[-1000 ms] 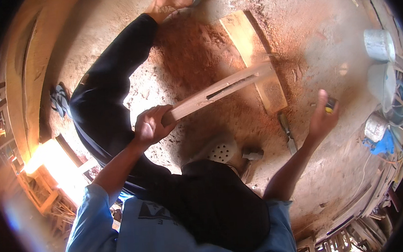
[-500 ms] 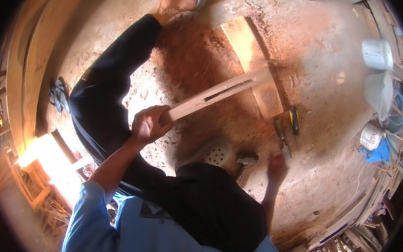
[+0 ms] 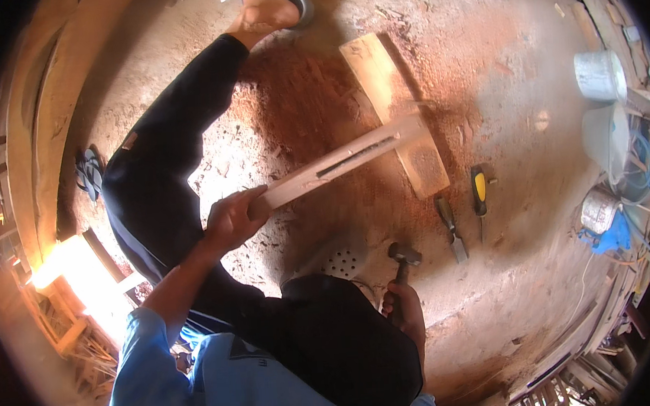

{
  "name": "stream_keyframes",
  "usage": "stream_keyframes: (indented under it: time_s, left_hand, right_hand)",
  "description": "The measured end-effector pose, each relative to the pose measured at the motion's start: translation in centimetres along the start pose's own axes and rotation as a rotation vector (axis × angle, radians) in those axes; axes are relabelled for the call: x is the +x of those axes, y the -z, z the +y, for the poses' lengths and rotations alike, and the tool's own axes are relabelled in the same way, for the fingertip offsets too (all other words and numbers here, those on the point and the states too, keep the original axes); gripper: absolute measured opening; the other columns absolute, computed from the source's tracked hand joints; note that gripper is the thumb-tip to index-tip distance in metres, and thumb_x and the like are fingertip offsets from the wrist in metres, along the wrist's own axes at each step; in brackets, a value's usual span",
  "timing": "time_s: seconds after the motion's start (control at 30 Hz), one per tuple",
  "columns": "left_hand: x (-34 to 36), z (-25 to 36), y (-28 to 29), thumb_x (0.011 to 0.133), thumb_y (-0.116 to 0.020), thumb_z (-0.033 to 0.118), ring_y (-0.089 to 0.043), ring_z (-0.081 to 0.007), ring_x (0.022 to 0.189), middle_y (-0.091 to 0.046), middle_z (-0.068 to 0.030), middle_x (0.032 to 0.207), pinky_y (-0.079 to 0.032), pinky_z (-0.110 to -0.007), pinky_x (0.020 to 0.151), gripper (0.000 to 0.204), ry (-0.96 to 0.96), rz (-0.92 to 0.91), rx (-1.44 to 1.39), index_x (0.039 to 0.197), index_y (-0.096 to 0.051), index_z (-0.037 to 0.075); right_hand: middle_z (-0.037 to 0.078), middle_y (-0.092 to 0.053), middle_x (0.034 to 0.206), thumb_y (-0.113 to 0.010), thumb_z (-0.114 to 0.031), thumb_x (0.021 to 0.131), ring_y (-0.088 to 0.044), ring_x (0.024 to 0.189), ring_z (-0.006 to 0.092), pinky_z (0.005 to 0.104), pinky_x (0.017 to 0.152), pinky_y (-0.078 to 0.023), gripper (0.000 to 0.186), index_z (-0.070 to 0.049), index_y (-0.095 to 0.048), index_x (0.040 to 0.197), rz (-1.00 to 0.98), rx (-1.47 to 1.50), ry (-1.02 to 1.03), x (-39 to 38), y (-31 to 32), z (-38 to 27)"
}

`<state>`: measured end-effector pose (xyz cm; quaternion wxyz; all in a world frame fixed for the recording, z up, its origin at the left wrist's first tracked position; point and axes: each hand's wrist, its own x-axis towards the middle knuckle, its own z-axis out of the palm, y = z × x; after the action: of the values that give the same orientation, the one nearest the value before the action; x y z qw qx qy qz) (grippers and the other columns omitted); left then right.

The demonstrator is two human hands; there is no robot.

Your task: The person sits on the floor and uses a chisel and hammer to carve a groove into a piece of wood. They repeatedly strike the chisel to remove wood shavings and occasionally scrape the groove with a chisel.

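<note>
My left hand [image 3: 235, 222] is closed round the near end of a long wooden piece [image 3: 294, 185] that has a narrow slot cut along its face. Its far end rests across a flat board [image 3: 380, 73] lying on the ground. Down at the lower right, my right hand [image 3: 406, 307] grips the handle of a hammer [image 3: 405, 254], whose dark head points away from me. A chisel [image 3: 452, 229] with a dark handle lies on the ground beyond the hammer. Beside it is a screwdriver-like tool [image 3: 479, 193] with a yellow and black handle.
A grey perforated seat or shoe-like piece [image 3: 338, 263] shows by my knee. Metal buckets [image 3: 600, 77], a blue cloth [image 3: 611, 234] and hoses line the right side. Thick planks [image 3: 59, 107] stand at the left, near sandals [image 3: 89, 175]. Wood scraps lie lower right.
My right hand has moved down and left from beside the chisel and taken hold of the hammer. The left hand still holds the slotted wood in nearly the same place.
</note>
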<state>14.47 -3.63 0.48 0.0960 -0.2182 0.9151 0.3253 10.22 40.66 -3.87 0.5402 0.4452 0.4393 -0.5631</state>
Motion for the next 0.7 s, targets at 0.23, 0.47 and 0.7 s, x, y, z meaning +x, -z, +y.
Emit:
stream_keyframes:
  time_s: [0.23, 0.47, 0.7]
  left_hand:
    - [-1.9, 2.2, 0.1, 0.082, -0.078, 0.023, -0.071, -0.0352, 0.094, -0.072, -0.0189, 0.104, -0.058, -0.041, 0.082, 0.045, 0.018, -0.007, 0.003, 0.121, -0.066, 0.004]
    - [-1.2, 1.9, 0.7, 0.082, -0.075, 0.017, -0.073, -0.0317, 0.093, -0.073, -0.0186, 0.105, -0.059, -0.039, 0.081, 0.037, 0.0, 0.123, 0.007, 0.117, -0.069, 0.005]
    - [-1.3, 1.8, 0.6, 0.078, -0.079, 0.014, -0.073, -0.0319, 0.092, -0.072, -0.019, 0.106, -0.059, -0.04, 0.08, 0.051, -0.095, -0.045, 0.003, 0.126, -0.063, 0.006]
  right_hand:
    - [0.0, -0.053, 0.068, -0.061, -0.038, 0.097, -0.057, 0.06, 0.0176, 0.0357, 0.056, -0.049, 0.022, -0.017, -0.056, 0.098, 0.207, 0.268, 0.183, -3.1, -11.0, -7.8]
    - [-0.001, -0.054, 0.073, -0.058, -0.041, 0.1, -0.055, 0.062, 0.0137, 0.0327, 0.058, -0.048, 0.025, -0.016, -0.058, 0.106, -0.435, 0.21, 0.094, -1.3, -15.0, -9.1]
    - [0.0, -0.058, 0.078, -0.056, -0.042, 0.101, -0.056, 0.065, 0.0151, 0.0336, 0.062, -0.05, 0.029, -0.013, -0.061, 0.106, -0.538, 0.687, 0.032, 1.0, -15.1, -8.6]
